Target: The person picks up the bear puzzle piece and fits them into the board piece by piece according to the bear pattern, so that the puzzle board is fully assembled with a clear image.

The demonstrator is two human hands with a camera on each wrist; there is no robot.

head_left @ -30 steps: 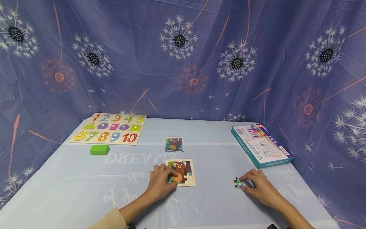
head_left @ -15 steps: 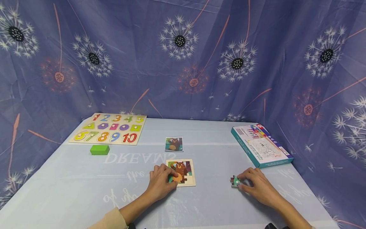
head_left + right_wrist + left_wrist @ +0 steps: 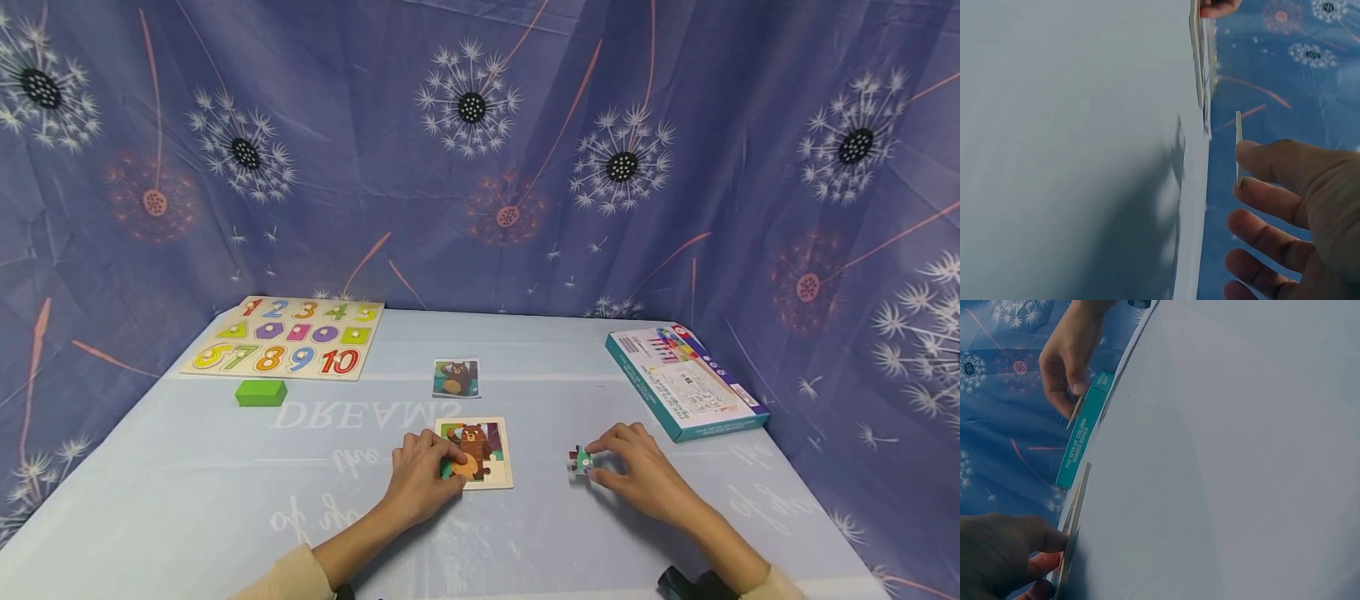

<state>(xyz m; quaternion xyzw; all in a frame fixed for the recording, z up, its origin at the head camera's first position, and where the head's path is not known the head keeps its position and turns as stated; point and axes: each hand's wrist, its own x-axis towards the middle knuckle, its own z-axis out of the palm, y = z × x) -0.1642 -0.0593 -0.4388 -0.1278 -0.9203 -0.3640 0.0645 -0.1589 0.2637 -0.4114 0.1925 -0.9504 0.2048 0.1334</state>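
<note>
My left hand (image 3: 422, 477) holds the left side of a small wooden bear jigsaw puzzle (image 3: 498, 476), thumb and forefinger on its face. A pale gap shows at the puzzle's lower right. To the right of the board, my right hand (image 3: 637, 473) pinches a green and brown puzzle piece (image 3: 581, 461) between thumb and forefinger. Seen edge-on in the right wrist view, that piece (image 3: 1239, 128) is thin and raised off the table, while the other fingers are loosely bent. The left wrist view shows the board's edge (image 3: 1082, 487) under my left fingers.
Behind the puzzle lies a bear picture card (image 3: 456, 378). A wooden number board (image 3: 285, 337) and a green block (image 3: 261, 393) are at the left. At the right lies a teal-edged box (image 3: 686, 383). A purple dandelion curtain (image 3: 375, 167) hangs behind the table.
My right hand has carried the puzzle piece leftward, closer to the board, and slightly away from me. My left hand and the puzzle have stayed in place.
</note>
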